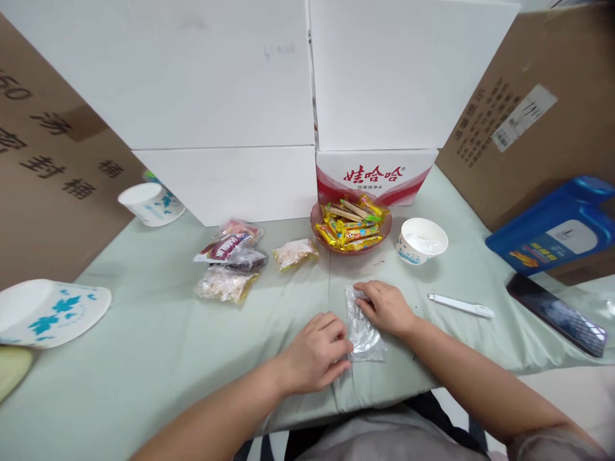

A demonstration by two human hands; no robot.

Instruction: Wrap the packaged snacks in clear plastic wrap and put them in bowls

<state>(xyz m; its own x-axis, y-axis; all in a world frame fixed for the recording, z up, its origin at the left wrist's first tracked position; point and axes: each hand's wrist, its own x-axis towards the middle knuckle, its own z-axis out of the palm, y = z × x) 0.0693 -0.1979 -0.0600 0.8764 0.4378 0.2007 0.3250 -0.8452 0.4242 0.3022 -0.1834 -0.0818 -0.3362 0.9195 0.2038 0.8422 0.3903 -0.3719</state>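
A small clear plastic bag (366, 339) lies flat near the front edge of the table, between my hands. My left hand (314, 352) is at its lower left edge, fingers bent and closed on the film. At the upper end of the bag, my right hand (384, 306) has its thumb and fingers closed on the plastic. Nothing can be made out inside the bag. Just beyond lies a clear packet with pale contents (295, 254). To the right of my right hand is a white utility knife (461, 305).
A reddish glass bowl (314, 221) holds yellow-wrapped sticks, beside a white paper bowl (423, 240). Several packets (228, 282) lie left. Paper bowls (62, 310) stand farther left. A blue bottle (552, 224) and a phone (557, 314) are right. White boxes (230, 186) wall the back.
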